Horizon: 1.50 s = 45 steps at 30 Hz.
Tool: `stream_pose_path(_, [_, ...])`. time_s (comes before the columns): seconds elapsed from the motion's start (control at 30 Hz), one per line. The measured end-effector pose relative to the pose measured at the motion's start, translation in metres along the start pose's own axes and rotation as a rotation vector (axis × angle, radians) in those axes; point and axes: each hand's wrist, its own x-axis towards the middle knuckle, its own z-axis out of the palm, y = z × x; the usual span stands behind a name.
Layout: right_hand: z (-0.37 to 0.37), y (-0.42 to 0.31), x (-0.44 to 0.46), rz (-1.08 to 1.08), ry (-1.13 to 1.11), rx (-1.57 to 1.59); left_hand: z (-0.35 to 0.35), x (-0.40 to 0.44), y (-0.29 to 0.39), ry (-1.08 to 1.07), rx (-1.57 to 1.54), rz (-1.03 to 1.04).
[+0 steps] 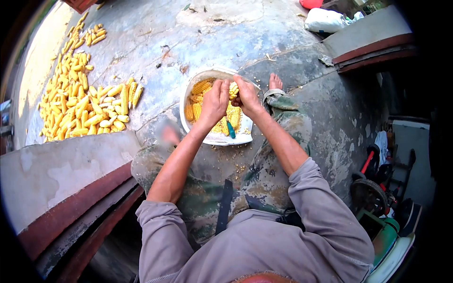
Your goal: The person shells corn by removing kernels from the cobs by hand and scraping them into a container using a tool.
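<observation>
Between my knees stands a white basin (183,111) with yellow corn cobs (197,110) and loose kernels in it. Above its far right part, my right hand (246,96) is closed around a corn cob (233,90). My left hand (215,101) is closed against the left side of that same cob; its fingertips are mostly hidden. Below my hands, a tool with a green handle (230,129) lies on the cobs inside the basin, and its working end is hard to make out.
A large heap of corn cobs (75,101) spreads over the concrete floor (155,28) at left. Scattered kernels (241,169) lie near my feet. A low ledge (71,174) borders the left. A white sack (325,20) lies at upper right, with wheeled equipment (369,195) at right.
</observation>
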Motion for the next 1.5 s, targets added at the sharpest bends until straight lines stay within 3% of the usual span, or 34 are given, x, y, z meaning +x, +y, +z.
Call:
stream_pose_path(0.17, [0.002,0.003,-0.003,0.045,-0.11,0.059,0.004,0.001,-0.009,0.115,0.103,0.094])
stream_pose_path(0.23, [-0.001,0.006,0.0,0.022,-0.119,0.037,-0.001,-0.001,0.003,0.023,-0.064,-0.168])
stream_pose_path(0.37, [0.003,0.0,0.0,-0.11,-0.076,-0.111,-0.004,-0.002,0.009,0.044,-0.245,-0.224])
stream_pose_path(0.43, [0.004,0.0,0.003,-0.165,-0.036,-0.177,-0.008,-0.001,0.009,-0.054,-0.368,-0.343])
stream_pose_path(0.57, [0.003,-0.005,0.001,-0.216,0.043,-0.366,-0.006,-0.001,0.009,-0.197,-0.026,-0.276])
stream_pose_path(0.77, [-0.003,0.007,0.01,-0.451,0.002,-0.51,-0.009,-0.003,0.004,-0.197,-0.156,-0.357])
stream_pose_path(0.9, [-0.007,0.006,0.009,-0.395,-0.067,-0.571,-0.007,-0.004,-0.008,-0.184,-0.158,-0.336])
stream_pose_path(1.0, [-0.002,0.0,0.004,-0.371,0.006,-0.48,-0.009,-0.003,0.005,-0.147,-0.294,-0.291])
stream_pose_path(1.07, [0.0,-0.008,-0.001,-0.24,0.047,-0.383,-0.011,0.0,0.014,-0.214,-0.266,-0.355])
stream_pose_path(1.27, [-0.007,0.003,0.008,-0.288,0.029,-0.405,-0.003,-0.005,0.009,-0.262,-0.134,-0.308])
stream_pose_path(1.5, [-0.005,0.003,0.006,-0.339,0.003,-0.447,-0.006,-0.006,-0.011,-0.261,-0.382,-0.363])
